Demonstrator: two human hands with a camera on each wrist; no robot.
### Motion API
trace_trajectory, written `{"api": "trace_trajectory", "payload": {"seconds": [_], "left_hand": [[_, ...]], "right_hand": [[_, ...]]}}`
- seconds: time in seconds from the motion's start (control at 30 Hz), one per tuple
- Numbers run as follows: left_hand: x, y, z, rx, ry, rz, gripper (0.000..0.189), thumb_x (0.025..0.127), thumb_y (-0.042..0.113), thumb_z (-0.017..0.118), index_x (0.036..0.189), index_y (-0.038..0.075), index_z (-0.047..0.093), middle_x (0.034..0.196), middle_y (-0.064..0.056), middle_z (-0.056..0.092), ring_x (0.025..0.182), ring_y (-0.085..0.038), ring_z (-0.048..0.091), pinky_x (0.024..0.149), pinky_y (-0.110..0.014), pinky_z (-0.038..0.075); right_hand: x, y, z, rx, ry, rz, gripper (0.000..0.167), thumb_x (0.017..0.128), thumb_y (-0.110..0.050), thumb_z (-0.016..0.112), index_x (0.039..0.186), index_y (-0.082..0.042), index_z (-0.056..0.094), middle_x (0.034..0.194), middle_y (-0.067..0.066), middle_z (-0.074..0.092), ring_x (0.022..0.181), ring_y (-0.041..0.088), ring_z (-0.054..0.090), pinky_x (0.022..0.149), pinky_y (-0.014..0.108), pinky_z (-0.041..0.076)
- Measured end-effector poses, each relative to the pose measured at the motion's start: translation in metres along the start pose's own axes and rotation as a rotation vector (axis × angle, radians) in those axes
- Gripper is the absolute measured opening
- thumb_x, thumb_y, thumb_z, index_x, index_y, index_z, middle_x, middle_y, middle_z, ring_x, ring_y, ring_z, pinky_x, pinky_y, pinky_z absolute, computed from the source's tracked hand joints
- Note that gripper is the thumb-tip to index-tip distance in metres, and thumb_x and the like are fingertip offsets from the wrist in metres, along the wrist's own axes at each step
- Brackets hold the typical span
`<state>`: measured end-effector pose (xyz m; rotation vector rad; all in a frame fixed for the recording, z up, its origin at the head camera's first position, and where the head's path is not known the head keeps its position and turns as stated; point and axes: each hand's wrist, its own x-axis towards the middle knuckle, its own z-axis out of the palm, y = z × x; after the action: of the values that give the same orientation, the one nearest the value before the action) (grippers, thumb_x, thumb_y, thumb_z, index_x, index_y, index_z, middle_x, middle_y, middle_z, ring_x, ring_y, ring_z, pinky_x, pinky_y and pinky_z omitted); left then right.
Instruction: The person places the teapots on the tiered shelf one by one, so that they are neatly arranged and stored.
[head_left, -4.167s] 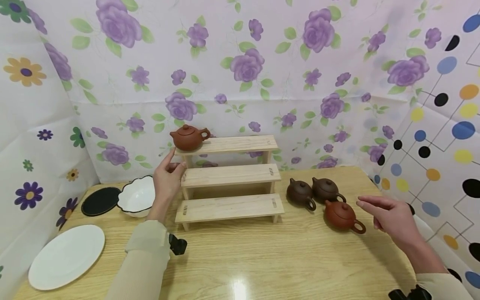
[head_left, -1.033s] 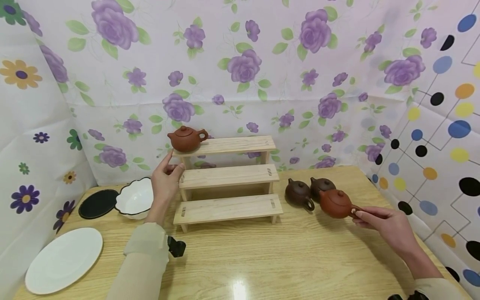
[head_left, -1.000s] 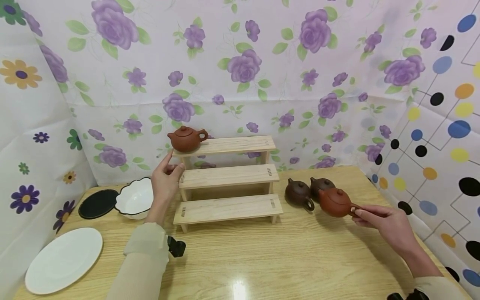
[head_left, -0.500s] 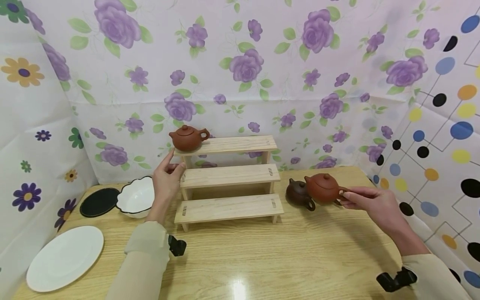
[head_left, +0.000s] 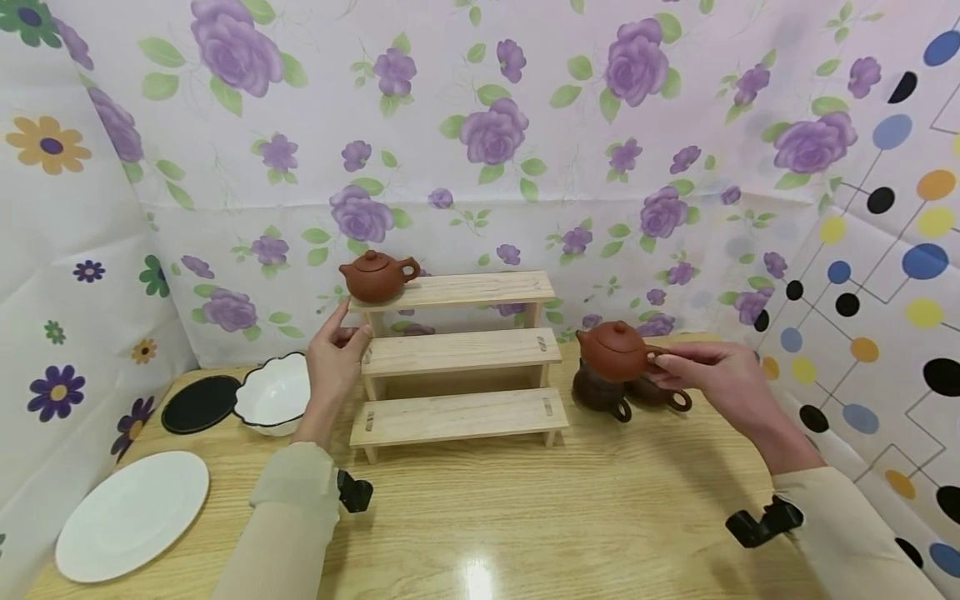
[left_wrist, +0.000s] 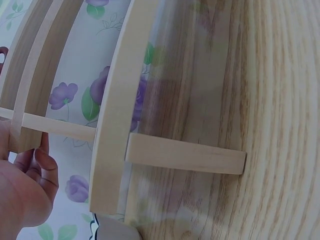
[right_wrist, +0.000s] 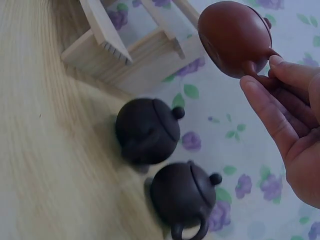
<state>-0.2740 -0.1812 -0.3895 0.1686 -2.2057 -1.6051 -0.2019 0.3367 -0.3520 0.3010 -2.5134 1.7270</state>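
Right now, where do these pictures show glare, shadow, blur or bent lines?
Head view: white glare on the tabletop near the bottom edge, soft shadow below the right hand. Left wrist view: the wooden stand looks bowed, likely lens distortion. Right wrist view: the dark teapot nearer the stand looks blurred.

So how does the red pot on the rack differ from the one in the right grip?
Support: rack pot stands on the top tier; held pot is in the air, pinched by the right grip.
Place: rack pot is at the tier's left end; held pot is right of the rack.
Handle: rack pot's is free; held pot's is partly covered.
Both: reddish-brown, lidded, spouts left in head view.
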Motion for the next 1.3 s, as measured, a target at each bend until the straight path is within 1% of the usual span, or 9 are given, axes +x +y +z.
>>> {"api": "trace_trajectory", "payload": {"seconds": [0.17,0.37,0.47,0.63,0.77,0.87,1.03,1.13,1.3], "left_hand": [[0.001,-0.001,-0.001,-0.012,0.002,0.003,0.057,0.104,0.022,0.069,0.158,0.028,0.052,0.099,0.000,0.066,0.081,0.002,0.058,0.071,-0.013,0.047],[0.001,0.000,0.000,-0.033,-0.005,0.001,0.057,0.104,0.021,0.069,0.158,0.027,0.052,0.098,0.002,0.065,0.082,0.001,0.058,0.071,-0.012,0.048],[0.001,0.001,0.001,-0.041,-0.013,0.003,0.057,0.105,0.021,0.069,0.158,0.028,0.051,0.098,0.002,0.064,0.083,0.000,0.059,0.072,-0.013,0.048],[-0.001,0.001,-0.001,-0.043,-0.029,0.012,0.057,0.106,0.022,0.067,0.159,0.029,0.049,0.099,0.002,0.066,0.083,0.001,0.058,0.072,-0.014,0.047],[-0.001,0.001,-0.002,-0.043,-0.025,0.011,0.057,0.106,0.022,0.067,0.159,0.029,0.049,0.100,-0.001,0.067,0.083,0.001,0.058,0.071,-0.014,0.048],[-0.001,0.000,-0.002,-0.038,-0.025,0.010,0.057,0.106,0.022,0.067,0.159,0.029,0.049,0.102,-0.003,0.067,0.083,0.001,0.058,0.070,-0.015,0.048],[0.000,-0.001,-0.002,-0.027,-0.024,0.013,0.057,0.106,0.023,0.067,0.160,0.029,0.049,0.105,-0.006,0.067,0.083,0.000,0.058,0.070,-0.015,0.047],[0.000,-0.002,-0.002,-0.028,-0.021,0.013,0.057,0.106,0.023,0.067,0.160,0.029,0.049,0.104,-0.006,0.066,0.083,-0.001,0.058,0.071,-0.015,0.047],[0.001,-0.003,-0.001,-0.039,-0.012,0.015,0.057,0.105,0.021,0.068,0.159,0.027,0.050,0.103,-0.005,0.066,0.082,-0.001,0.058,0.070,-0.014,0.047]], "right_hand": [[0.014,-0.009,0.014,0.064,-0.021,-0.014,0.040,0.101,-0.023,0.075,0.128,0.006,0.073,0.106,-0.004,0.082,0.091,0.015,0.080,0.081,0.033,0.063],[0.028,-0.021,0.026,0.154,-0.050,0.006,0.042,0.099,-0.019,0.077,0.127,0.012,0.071,0.102,-0.001,0.082,0.088,0.016,0.081,0.081,0.034,0.063],[0.034,-0.027,0.029,0.135,-0.066,-0.004,0.042,0.100,-0.020,0.076,0.127,0.012,0.071,0.102,-0.001,0.082,0.088,0.016,0.081,0.082,0.034,0.063],[0.044,-0.039,0.035,0.106,-0.083,-0.018,0.037,0.101,-0.022,0.075,0.125,0.005,0.075,0.102,-0.001,0.083,0.088,0.015,0.081,0.084,0.030,0.063],[0.054,-0.047,0.041,0.104,-0.092,-0.023,0.040,0.100,-0.024,0.076,0.126,0.006,0.074,0.101,-0.002,0.083,0.088,0.016,0.081,0.085,0.029,0.062],[0.062,-0.053,0.045,0.125,-0.101,-0.042,0.045,0.100,-0.023,0.076,0.128,0.011,0.070,0.102,0.000,0.083,0.089,0.018,0.081,0.085,0.032,0.063],[0.077,-0.064,0.053,0.150,-0.119,-0.074,0.046,0.100,-0.021,0.076,0.128,0.015,0.069,0.100,0.002,0.083,0.087,0.019,0.081,0.083,0.033,0.063],[0.086,-0.071,0.057,0.138,-0.118,-0.069,0.046,0.099,-0.023,0.077,0.128,0.013,0.070,0.098,0.003,0.083,0.086,0.020,0.081,0.083,0.034,0.064],[0.101,-0.080,0.067,0.122,-0.103,-0.062,0.041,0.099,-0.024,0.078,0.125,0.008,0.074,0.095,0.005,0.083,0.084,0.019,0.081,0.081,0.035,0.064]]}}
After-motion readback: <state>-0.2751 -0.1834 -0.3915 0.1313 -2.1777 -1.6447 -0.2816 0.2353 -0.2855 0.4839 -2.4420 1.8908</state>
